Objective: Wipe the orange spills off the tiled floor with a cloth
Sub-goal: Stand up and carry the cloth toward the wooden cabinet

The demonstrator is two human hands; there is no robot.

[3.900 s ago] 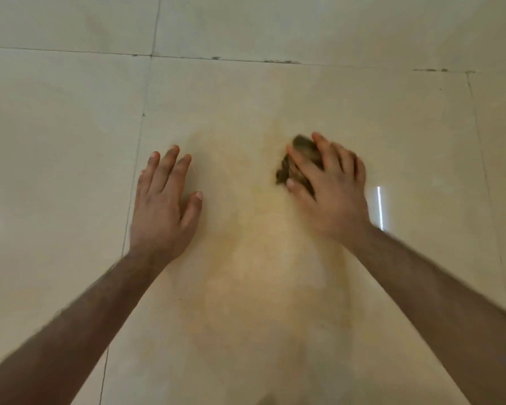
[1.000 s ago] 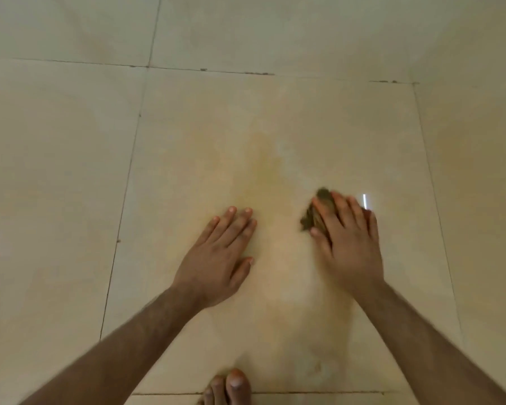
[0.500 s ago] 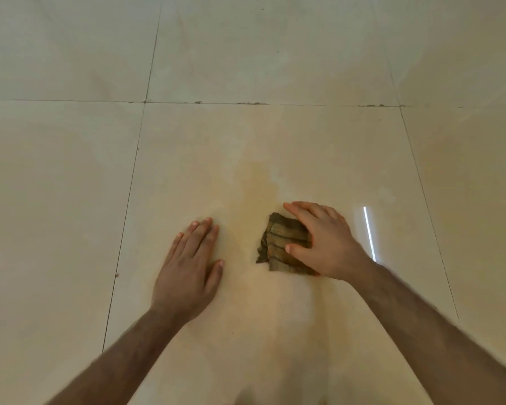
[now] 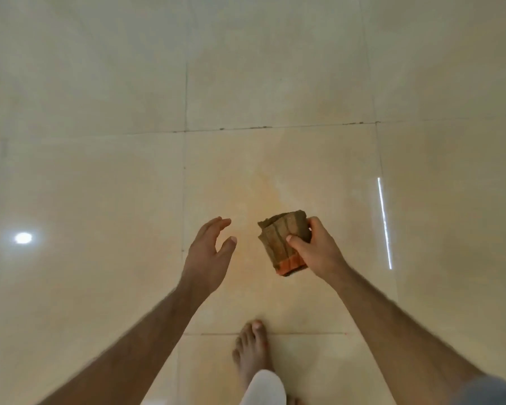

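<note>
We note the right hand [image 4: 314, 251] closed around a folded brown cloth [image 4: 282, 241], thumb pressed on its upper face and the other fingers wrapped behind its far edge; an orange-stained corner shows at the cloth's near end. The cloth appears lifted clear of the floor [image 4: 100, 185], though contact cannot be ruled out from this angle. The left hand [image 4: 209, 254] is spread and empty, fingers loosely curved, thumb apart, just beside the cloth without touching it. We record a faint orange smear [image 4: 260, 197] on the tile beyond and under the hands, its edges diffuse and hard to trace. A bare foot [image 4: 253, 350] stands at the grout line nearer the camera, its heel hidden by a pale trouser leg [image 4: 268, 388]. Both forearms are cut off by the frame's lower edge.
</note>
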